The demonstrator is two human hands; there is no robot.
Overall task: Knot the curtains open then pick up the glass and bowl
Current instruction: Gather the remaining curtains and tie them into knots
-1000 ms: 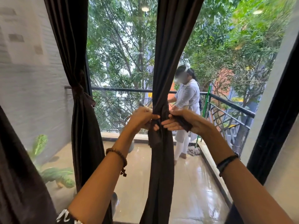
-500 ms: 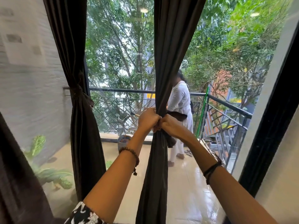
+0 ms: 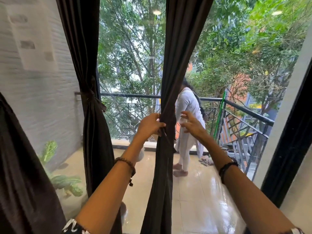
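Observation:
A dark brown curtain (image 3: 170, 73) hangs gathered in the middle of the window, cinched at hand height by a narrow tie. My left hand (image 3: 150, 124) grips the tie and the gathered cloth on its left side. My right hand (image 3: 191, 124) hovers just right of the curtain with fingers spread, holding nothing. A second dark curtain (image 3: 91, 115) at the left is bound with its own tie at about the same height. No glass or bowl is in view.
Behind the pane a person in white (image 3: 189, 119) stands on a wet tiled balcony with a black railing (image 3: 236, 105). Leafy plants (image 3: 64, 181) sit at the lower left. A black window frame (image 3: 290, 135) runs down the right. More dark cloth (image 3: 22, 174) fills the left edge.
My right hand has let go of the tie and drawn back to the right, fingers spreading. The left hand keeps its grip on the curtain. The person outside has turned and shifted.

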